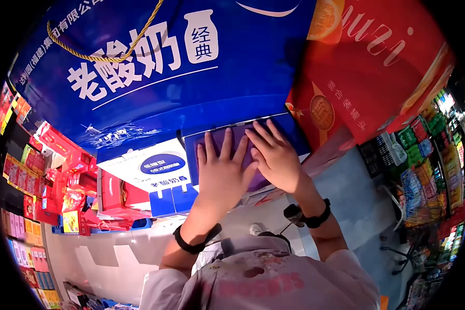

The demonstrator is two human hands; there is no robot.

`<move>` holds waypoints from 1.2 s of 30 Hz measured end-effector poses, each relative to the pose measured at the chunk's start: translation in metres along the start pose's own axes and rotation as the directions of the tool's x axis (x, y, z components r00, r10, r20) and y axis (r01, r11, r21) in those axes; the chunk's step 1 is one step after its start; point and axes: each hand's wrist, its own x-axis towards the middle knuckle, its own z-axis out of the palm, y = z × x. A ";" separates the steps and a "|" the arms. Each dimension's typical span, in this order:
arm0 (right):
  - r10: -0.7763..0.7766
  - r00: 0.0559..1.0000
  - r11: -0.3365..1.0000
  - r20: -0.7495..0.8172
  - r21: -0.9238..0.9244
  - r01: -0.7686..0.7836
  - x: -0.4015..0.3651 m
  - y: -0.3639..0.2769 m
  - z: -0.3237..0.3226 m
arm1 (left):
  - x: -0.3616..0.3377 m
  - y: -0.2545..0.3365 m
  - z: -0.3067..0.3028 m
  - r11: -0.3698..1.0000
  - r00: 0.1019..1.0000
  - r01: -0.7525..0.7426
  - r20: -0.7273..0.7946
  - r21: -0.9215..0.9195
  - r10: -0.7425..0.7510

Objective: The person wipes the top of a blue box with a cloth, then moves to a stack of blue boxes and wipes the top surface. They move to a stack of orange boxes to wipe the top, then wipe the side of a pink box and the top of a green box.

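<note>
My left hand (223, 168) lies flat with its fingers spread on a dark blue and purple box (205, 138). Beside it, my right hand (275, 157) rests on the same surface with its fingers stretched out, its thumb side close to the left thumb. Neither hand holds anything. Just to the left stands a white and blue milk carton (155, 164) with printed lettering. Behind the hands rises a large blue gift box (232, 85) with big white characters and a gold rope handle (95, 57).
A red gift box (367, 77) with orange pictures stands at the upper right. Red packages (70, 181) crowd the left side, near stocked shelves. More shelves of colourful goods (423, 170) are on the right. Pale floor (341, 191) shows between.
</note>
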 end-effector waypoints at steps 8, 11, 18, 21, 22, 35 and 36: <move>-0.020 1.000 0.997 0.024 -0.068 0.021 0.002 -0.012 0.003 | -0.006 -0.006 0.000 1.000 1.000 0.014 0.023 0.003 -0.014; -0.034 0.999 0.997 0.035 -0.074 0.037 0.007 -0.030 0.010 | -0.017 -0.012 -0.011 0.995 0.996 0.086 0.029 0.042 -0.087; -0.034 0.999 0.994 0.033 -0.105 0.038 0.015 -0.072 0.026 | -0.042 -0.047 -0.021 0.961 0.996 0.087 -0.001 -0.261 -0.090; -0.029 1.000 0.999 0.000 -0.038 0.029 0.012 -0.066 0.033 | -0.037 -0.038 -0.023 0.965 0.997 0.015 -0.075 -0.263 -0.035; -0.052 0.998 0.998 -0.018 -0.041 0.051 0.011 -0.063 0.034 | -0.035 -0.034 -0.023 0.976 0.994 0.024 -0.098 -0.215 -0.046; 0.003 0.994 0.981 -0.107 -0.190 -0.024 -0.014 0.026 -0.003 | 0.025 0.036 0.027 0.986 0.990 -0.103 -0.107 -0.129 0.089; 0.005 0.993 0.983 -0.116 -0.182 -0.026 -0.019 0.031 -0.013 | 0.031 0.044 0.034 0.984 0.988 -0.120 -0.116 -0.132 0.104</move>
